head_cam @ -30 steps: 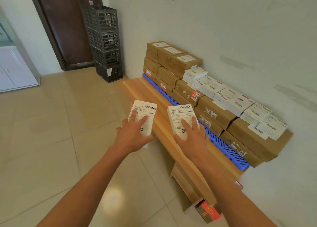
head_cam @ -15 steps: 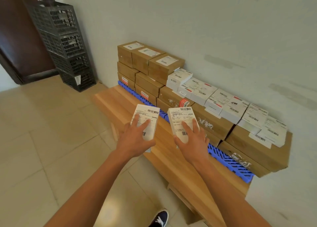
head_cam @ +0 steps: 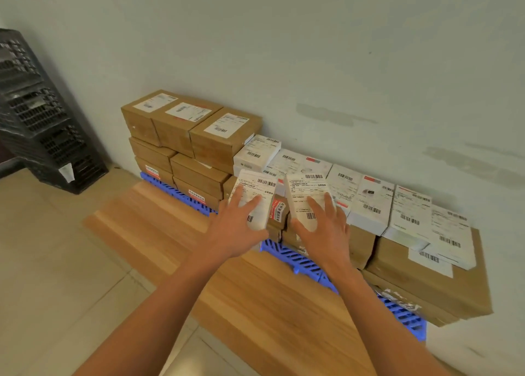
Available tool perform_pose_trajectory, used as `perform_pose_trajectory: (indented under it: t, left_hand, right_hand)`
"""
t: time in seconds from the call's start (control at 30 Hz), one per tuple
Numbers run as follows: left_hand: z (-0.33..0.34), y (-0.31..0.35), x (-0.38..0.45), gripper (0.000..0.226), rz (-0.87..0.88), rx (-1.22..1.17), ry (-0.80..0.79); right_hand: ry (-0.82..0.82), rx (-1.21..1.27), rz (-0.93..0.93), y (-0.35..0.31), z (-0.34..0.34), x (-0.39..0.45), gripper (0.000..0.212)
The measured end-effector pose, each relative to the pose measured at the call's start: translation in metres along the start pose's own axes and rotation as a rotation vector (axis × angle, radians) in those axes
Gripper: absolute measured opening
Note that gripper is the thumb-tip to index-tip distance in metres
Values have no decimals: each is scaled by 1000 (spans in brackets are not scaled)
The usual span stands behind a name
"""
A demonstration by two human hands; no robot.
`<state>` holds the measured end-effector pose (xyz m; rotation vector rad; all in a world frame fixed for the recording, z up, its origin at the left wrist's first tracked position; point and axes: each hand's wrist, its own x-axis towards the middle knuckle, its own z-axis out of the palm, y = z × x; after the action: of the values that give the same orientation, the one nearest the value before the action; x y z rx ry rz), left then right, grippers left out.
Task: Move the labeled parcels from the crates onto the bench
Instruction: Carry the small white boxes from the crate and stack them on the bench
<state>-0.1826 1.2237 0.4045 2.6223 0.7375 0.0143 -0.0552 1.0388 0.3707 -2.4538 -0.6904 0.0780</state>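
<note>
Now my left hand (head_cam: pixel 235 233) holds a white parcel (head_cam: pixel 257 198), fingers spread across its labelled face, thumb round its right edge. My right hand (head_cam: pixel 324 233) holds a second parcel (head_cam: pixel 308 196) the same way, fingers fanned over the label, thumb at its left edge. Both parcels are tilted up, side by side with a narrow gap, in the air above the blue pallet (head_cam: pixel 295 257) on the bench (head_cam: pixel 170 228). At twelve to three o'clock from them, white parcels (head_cam: pixel 369 205) lie in a row on brown boxes (head_cam: pixel 426 273) against the wall (head_cam: pixel 312 49). At eleven o'clock, more brown boxes stand stacked (head_cam: pixel 181 137). At nine o'clock, well apart, black crates (head_cam: pixel 39 114) sit stacked on the floor (head_cam: pixel 42 262).
</note>
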Motion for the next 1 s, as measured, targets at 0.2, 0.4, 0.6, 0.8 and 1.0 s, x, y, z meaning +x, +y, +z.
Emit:
perform_pose_trajectory:
  t: [0.2,0.4,0.6,0.8,1.0]
  left_hand:
    - [-9,28,73,91,113,20,-10]
    - [-12,32,148,93,209,22,-76]
    - [-7,22,205,94,279,30,-113]
    - [5,24,236,93,336,72,-134]
    - [16,23,248,85,318,110,-127]
  right_hand:
    - [48,-35,98,14,-4,37,69]
    - [108,-62,208,6,8,72,68]
    - [141,-92,326,-11,25,103,69]
    - [181,-101,403,-18,37,120,68]
    - [154,-119,424,-14,42,136,67]
